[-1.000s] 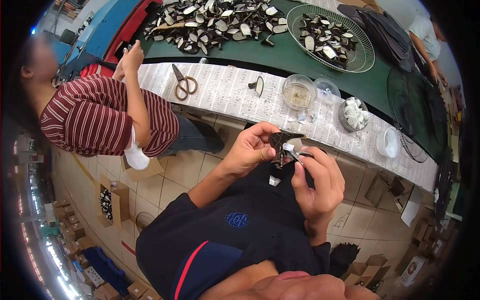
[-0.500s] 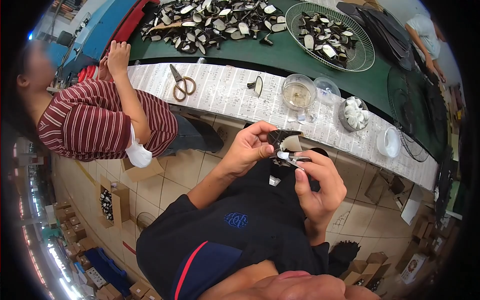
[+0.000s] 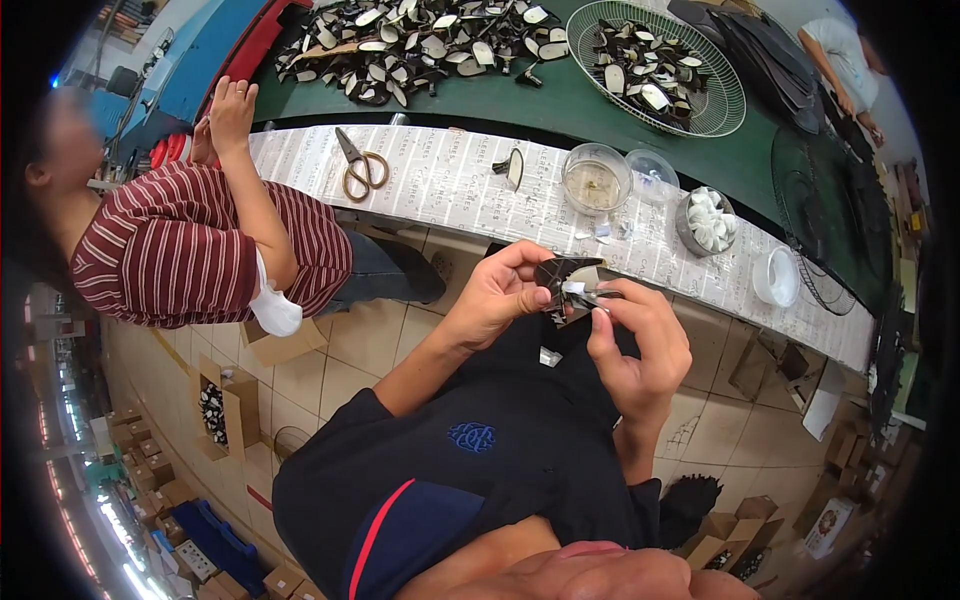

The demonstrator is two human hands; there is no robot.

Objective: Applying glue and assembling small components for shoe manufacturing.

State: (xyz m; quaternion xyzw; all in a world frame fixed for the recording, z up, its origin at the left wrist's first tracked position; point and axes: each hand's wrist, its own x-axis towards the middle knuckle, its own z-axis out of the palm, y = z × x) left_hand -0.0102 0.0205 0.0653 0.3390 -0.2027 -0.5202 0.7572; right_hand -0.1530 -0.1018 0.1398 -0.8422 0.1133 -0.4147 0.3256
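My left hand pinches a black piece with a pale inner face that looks like a shoe heel, holding it in front of my chest. My right hand grips a slim dark tool that looks like tweezers. At the tool's tip a small white piece meets the heel's pale side; whether it is stuck there or only touching, I cannot tell. On the paper-covered bench edge beyond my hands lies a similar single heel.
Scissors, a clear round tub, a bowl of white pieces and a white cup stand along the bench. Heels are heaped on the green surface and in a wire basket. A person in stripes sits at left.
The small white piece and the tool tip have moved up slightly and closer against the heel. My left hand keeps its hold with little movement.
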